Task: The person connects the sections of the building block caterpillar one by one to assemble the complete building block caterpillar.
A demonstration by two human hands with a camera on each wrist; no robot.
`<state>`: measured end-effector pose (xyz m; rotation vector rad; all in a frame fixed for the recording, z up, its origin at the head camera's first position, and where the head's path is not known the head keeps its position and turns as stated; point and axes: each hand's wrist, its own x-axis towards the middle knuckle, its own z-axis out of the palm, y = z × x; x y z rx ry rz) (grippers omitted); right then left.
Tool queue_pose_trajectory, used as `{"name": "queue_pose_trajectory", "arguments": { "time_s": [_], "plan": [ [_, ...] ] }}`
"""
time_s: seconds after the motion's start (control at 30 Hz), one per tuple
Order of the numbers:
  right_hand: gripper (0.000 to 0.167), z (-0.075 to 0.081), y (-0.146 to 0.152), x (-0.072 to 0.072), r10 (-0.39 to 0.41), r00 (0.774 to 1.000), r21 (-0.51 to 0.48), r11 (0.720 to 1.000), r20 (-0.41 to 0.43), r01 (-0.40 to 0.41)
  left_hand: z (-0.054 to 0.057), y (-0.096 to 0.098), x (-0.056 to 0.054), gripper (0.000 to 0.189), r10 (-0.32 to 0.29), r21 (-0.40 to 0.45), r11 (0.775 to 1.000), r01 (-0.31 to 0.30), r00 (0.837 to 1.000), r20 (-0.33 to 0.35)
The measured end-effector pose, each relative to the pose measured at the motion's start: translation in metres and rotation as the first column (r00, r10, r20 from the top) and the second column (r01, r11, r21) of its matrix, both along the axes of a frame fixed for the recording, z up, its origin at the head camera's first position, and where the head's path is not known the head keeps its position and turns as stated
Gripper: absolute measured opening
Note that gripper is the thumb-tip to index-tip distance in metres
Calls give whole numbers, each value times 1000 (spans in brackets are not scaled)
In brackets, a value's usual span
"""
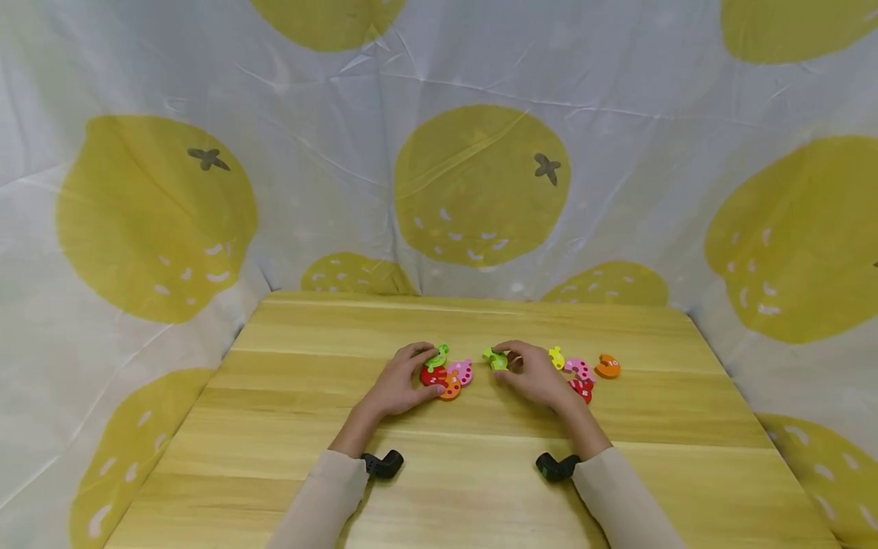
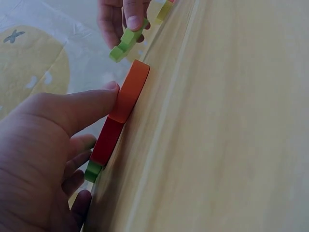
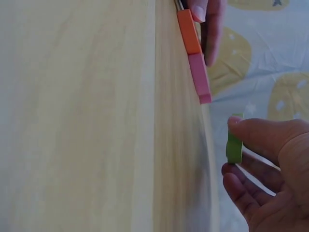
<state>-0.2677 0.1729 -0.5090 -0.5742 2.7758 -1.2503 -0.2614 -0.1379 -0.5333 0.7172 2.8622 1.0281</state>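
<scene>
My left hand (image 1: 400,385) spans a cluster of joined number puzzle pieces on the table, thumb against the orange piece (image 1: 450,390) and fingers by the green head piece (image 1: 440,354). A red piece (image 1: 429,377) marked 2 and a pink dotted piece (image 1: 465,370) belong to the same cluster. In the left wrist view the thumb touches the edge of the orange piece (image 2: 130,92). To the right, my right hand (image 1: 538,375) pinches a light green puzzle piece (image 1: 490,358) between thumb and fingers. In the right wrist view that green piece (image 3: 234,145) is seen edge-on, apart from the cluster's pink end.
Beyond my right hand lie loose pieces: a yellow one (image 1: 557,357), a pink dotted one (image 1: 581,370), a red one (image 1: 583,390) and an orange one (image 1: 608,366) marked 10. The wooden table (image 1: 466,488) ends at a lemon-print cloth (image 1: 617,191).
</scene>
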Motion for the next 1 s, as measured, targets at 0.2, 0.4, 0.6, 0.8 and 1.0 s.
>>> {"name": "queue_pose_trajectory", "arguments": {
  "time_s": [0.2,0.4,0.6,0.8,1.0],
  "plan": [
    [41,0,-13,-6,38,999,-7,999,12,-38,0,-3,-1,73,-2,-17,1000,2,1000,-7],
    [42,-2,-24,-11,79,997,24,997,-9,-79,0,-1,0,72,-1,-3,1000,1,1000,-13],
    [43,1,-34,-14,117,993,54,992,0,-117,0,2,0,72,-3,2,1000,3,1000,-8],
    [41,-1,-38,-15,146,989,74,987,10,-146,2,3,1,72,0,-2,1000,0,1000,5],
    [39,-1,-39,-15,148,989,93,985,8,-148,2,1,1,72,7,-12,1000,-7,1000,4]
  ]
}}
